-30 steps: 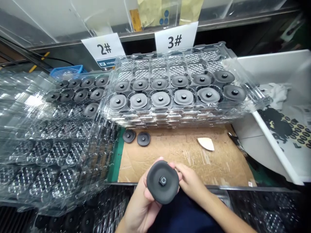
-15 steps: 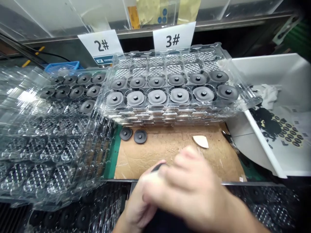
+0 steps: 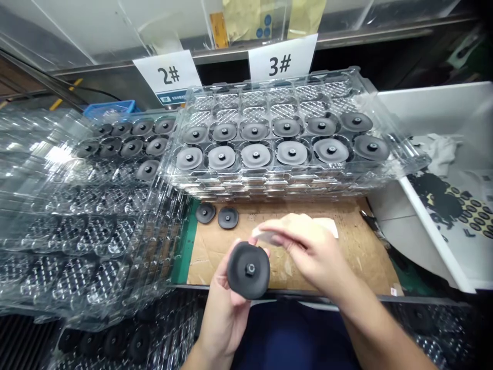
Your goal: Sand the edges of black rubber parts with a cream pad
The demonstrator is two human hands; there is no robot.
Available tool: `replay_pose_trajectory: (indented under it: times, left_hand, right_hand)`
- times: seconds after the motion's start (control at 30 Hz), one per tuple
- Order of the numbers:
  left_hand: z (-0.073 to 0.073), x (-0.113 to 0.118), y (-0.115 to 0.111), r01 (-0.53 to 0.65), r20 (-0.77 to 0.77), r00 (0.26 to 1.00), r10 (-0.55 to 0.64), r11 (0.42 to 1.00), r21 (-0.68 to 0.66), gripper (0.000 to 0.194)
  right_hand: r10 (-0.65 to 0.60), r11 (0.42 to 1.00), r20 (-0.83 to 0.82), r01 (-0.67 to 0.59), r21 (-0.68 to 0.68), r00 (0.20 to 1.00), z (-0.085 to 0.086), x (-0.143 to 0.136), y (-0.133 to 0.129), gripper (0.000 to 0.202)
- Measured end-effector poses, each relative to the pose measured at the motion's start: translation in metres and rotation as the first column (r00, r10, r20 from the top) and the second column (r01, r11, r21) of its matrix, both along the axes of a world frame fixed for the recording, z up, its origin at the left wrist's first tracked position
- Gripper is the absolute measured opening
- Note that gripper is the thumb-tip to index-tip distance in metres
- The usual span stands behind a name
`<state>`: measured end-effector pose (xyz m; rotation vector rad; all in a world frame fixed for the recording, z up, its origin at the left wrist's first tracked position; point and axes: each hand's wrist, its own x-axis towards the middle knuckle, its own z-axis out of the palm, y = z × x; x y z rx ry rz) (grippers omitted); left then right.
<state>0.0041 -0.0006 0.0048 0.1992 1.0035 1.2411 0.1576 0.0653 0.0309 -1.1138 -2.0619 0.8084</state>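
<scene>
My left hand (image 3: 227,303) is closed on a black, rounded rubber-like disc (image 3: 239,275) with a small raised post in its middle; the post faces up at me. Just above the disc's upper rim, my right hand (image 3: 308,244) pinches a thin pale flat piece (image 3: 265,236). Whether that piece touches the disc I cannot tell. Partly hidden behind my right hand, a white piece (image 3: 329,226) lies on the cardboard (image 3: 308,272). Two similar black discs, the left one (image 3: 205,212) and the right one (image 3: 228,218), rest at the cardboard's far left.
Behind the cardboard stands a stack of clear trays (image 3: 277,174), its top tray holding two rows of black discs. More clear trays (image 3: 88,231) fill the left side. At right is a white bin (image 3: 439,241) with black parts inside. Signs "2#" (image 3: 169,77) and "3#" (image 3: 281,59) hang behind.
My hands, earlier overlapping and blurred low in front, are now apart. The disc in my left hand has come into full view, and my right hand shows the pale piece in its fingers.
</scene>
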Motion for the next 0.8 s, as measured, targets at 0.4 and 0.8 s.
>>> replay_pose_trajectory:
  times: [0.4, 0.8]
  left_hand:
    - [0.002, -0.004, 0.002, -0.001, 0.186, 0.983, -0.003, 1.0, 0.023, 0.056]
    - [-0.004, -0.008, -0.007, 0.058, 0.169, 0.984, -0.052, 0.998, -0.032, 0.053]
  right_hand:
    - [-0.135, 0.927, 0.004, 0.128, -0.352, 0.991, -0.074, 0.009, -0.038, 0.023]
    - [0.283, 0.945, 0.001, -0.279, -0.168, 0.959, 0.037, -0.026, -0.02, 0.024]
